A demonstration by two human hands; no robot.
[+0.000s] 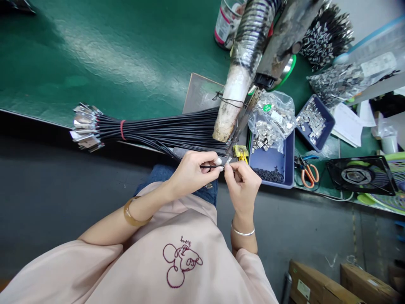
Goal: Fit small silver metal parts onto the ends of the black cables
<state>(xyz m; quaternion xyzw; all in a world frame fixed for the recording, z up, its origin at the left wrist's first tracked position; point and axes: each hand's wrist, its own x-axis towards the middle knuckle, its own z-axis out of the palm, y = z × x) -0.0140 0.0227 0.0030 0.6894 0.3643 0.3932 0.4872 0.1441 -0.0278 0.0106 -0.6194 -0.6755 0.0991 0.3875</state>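
Note:
My left hand (196, 172) is closed on a thin black cable (207, 166), close to the cable's end. My right hand (243, 183) meets it there, thumb and forefinger pinched at the cable tip; whatever small piece sits between those fingers is too small to make out. Just beyond the fingertips lies the tip of a metal tool like a soldering iron (249, 107), mounted on a stand. A bundle of black cables (164, 128) stretches along the table edge, tied with a red band (122, 129), with flat metal connectors (87, 126) at its far left end.
A white-tipped flexible duct (229, 101) hangs over the cables. To the right, a blue tray (287, 169) holds small metal and black parts, near a smaller parts tray (316, 120). Orange-handled scissors (310, 175) and a black fan (360, 175) lie along the green table's (120, 55) edge.

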